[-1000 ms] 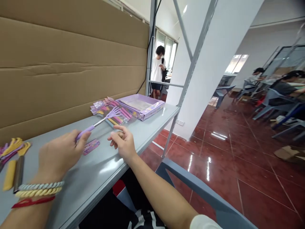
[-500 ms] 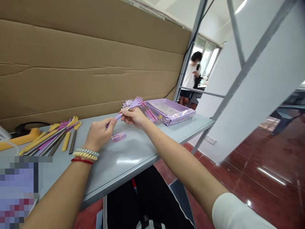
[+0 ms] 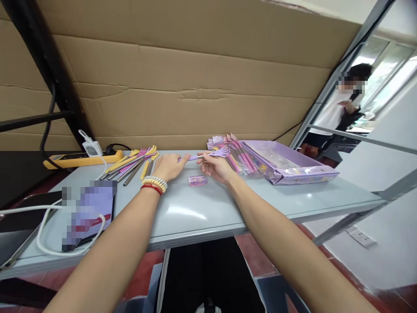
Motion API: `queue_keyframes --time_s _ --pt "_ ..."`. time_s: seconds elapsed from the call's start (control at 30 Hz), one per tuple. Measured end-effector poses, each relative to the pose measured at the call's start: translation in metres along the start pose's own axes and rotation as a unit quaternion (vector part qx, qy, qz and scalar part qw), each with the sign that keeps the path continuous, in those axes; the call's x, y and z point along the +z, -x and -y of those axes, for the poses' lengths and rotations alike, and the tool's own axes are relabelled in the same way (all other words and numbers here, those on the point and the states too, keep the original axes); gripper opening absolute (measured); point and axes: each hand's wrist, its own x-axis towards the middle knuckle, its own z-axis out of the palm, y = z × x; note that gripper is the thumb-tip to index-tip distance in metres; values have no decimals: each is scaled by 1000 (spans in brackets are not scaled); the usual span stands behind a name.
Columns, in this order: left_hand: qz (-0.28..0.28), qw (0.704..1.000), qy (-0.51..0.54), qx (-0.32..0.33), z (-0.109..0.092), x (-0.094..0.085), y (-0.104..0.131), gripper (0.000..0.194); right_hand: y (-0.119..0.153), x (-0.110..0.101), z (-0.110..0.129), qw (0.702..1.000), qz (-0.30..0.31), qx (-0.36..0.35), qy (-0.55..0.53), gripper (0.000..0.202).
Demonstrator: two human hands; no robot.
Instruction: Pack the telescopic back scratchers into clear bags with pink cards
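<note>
A purple telescopic back scratcher [image 3: 220,152] lies level between my two hands above the table. My left hand [image 3: 170,167] is closed round its purple handle. With thumb and fingers my right hand [image 3: 215,167] pinches the metal rod just below the claw-shaped head, which points right. A small stack of purple printed cards [image 3: 197,180] lies on the table below. Left of my hands is a loose heap of yellow and purple back scratchers [image 3: 130,165] with metal rods. On the right, several wrapped back scratchers [image 3: 243,158] lie in clear bags beside a purple box [image 3: 302,174].
A yellow power strip [image 3: 81,160] with a white charger [image 3: 93,148] stands at the back left. Nearer lie a phone [image 3: 93,208] and a white cable [image 3: 42,234]. A cardboard panel [image 3: 195,65] closes the table's back. Beyond the metal frame stands a person [image 3: 335,108].
My view has swung left, bringing the phone and power strip further into the picture. Both hands stay on the back scratcher, now held more level.
</note>
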Motion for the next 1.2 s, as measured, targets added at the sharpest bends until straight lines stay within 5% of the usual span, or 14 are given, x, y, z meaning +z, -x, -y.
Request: queue_keyframes --time_s 0.17,0.3,0.47,0.7,0.9,1.07,1.2 --pt "-8 1000 6 -15 -2 5 0 62 -5 -2 0 997 -77 -30 8 32" --pt "-53 985 -104 -129 6 4 -2 47 -8 -16 4 978 -201 -57 27 39" --pt "-41 948 -140 -284 29 1 -1 56 -8 -22 -3 957 -269 -64 88 40" --pt "10 946 -91 -310 46 3 -4 51 -7 -16 -7 962 -254 -54 86 40" --pt "4 951 -86 -297 46 1 -1 39 -3 -11 -3 978 -195 -29 61 43" --pt "-54 949 -105 -291 40 0 2 37 -3 -11 0 979 -195 -27 57 43" --pt "-30 950 -99 -295 43 3 2 36 -2 -12 1 979 -191 -42 51 45"
